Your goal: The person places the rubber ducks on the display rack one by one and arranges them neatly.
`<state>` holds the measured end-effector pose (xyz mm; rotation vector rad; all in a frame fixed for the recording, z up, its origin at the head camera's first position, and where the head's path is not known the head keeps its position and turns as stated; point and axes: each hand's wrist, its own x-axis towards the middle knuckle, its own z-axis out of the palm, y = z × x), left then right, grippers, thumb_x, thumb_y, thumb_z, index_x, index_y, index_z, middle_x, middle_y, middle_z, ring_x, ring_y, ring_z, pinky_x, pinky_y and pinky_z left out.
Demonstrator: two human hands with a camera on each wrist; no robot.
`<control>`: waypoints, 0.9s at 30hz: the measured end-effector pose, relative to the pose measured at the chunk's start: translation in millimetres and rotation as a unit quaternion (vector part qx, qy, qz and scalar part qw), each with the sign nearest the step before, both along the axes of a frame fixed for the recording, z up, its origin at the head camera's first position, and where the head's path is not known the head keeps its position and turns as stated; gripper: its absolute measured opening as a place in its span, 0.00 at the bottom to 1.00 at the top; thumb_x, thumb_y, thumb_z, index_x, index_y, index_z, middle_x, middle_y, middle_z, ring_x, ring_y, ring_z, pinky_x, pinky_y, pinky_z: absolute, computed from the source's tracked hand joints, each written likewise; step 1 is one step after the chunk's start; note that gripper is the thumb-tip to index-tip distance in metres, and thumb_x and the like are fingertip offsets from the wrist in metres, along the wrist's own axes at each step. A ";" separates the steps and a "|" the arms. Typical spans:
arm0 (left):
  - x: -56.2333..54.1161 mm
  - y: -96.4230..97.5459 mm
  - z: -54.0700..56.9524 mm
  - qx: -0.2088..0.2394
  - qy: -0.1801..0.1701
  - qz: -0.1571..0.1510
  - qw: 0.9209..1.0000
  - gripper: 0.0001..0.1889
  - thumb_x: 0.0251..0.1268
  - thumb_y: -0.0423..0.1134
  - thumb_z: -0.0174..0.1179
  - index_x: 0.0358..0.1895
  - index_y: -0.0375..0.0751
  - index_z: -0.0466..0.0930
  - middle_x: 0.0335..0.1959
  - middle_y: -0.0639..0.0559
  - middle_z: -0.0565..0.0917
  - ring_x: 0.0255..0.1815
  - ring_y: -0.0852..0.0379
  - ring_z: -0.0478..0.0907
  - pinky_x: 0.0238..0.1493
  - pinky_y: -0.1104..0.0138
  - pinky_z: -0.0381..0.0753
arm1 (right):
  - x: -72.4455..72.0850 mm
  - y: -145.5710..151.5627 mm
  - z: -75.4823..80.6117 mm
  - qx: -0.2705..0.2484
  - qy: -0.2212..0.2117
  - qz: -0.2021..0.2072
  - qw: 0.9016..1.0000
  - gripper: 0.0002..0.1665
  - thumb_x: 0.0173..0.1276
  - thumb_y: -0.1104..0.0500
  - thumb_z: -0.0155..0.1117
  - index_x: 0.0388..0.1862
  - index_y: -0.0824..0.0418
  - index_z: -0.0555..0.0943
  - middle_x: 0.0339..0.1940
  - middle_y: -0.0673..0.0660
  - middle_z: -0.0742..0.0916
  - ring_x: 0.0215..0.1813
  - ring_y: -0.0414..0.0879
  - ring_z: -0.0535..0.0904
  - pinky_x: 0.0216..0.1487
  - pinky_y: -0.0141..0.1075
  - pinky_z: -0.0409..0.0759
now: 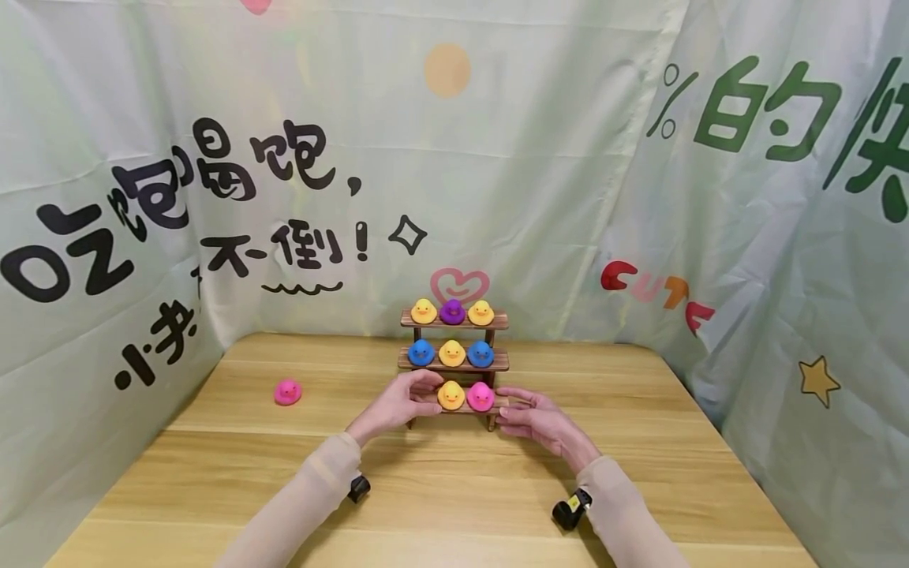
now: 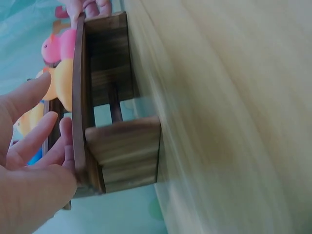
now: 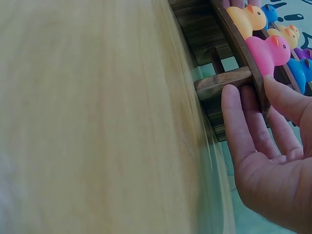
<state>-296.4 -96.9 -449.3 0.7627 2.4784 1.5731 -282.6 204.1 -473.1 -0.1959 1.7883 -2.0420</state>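
Note:
A brown wooden three-tier display stand (image 1: 454, 360) stands on the table, with small rubber ducks on every tier. My left hand (image 1: 402, 402) holds the left end of the lowest tier, thumb along its front edge. At the opposite end, my right hand (image 1: 538, 418) grips the same tier, its thumb at the top edge and fingers beside the leg in the right wrist view. Between the hands sit a yellow duck (image 1: 450, 395) and a pink duck (image 1: 480, 397). The middle tier carries a yellow duck (image 1: 451, 353) between two blue ones; a purple duck (image 1: 452, 312) sits between two yellow ones on top.
Another pink duck (image 1: 287, 392) lies apart on the wooden table (image 1: 454, 489), left of the stand. Printed cloth curtains (image 1: 525, 142) hang close behind the table and along both sides. A small black device (image 1: 571, 509) is worn at the right wrist.

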 end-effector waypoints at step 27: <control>3.4 -58.8 1.1 0.041 -0.047 0.075 0.995 0.10 0.66 0.41 0.64 0.44 0.37 0.83 0.34 0.39 0.84 0.31 0.53 0.79 0.36 0.53 0.83 | -0.6 0.0 2.4 -0.005 -0.003 0.014 1.000 0.35 0.70 0.67 0.59 0.74 0.68 0.61 0.46 0.55 0.83 0.49 0.49 0.85 0.56 0.43 0.82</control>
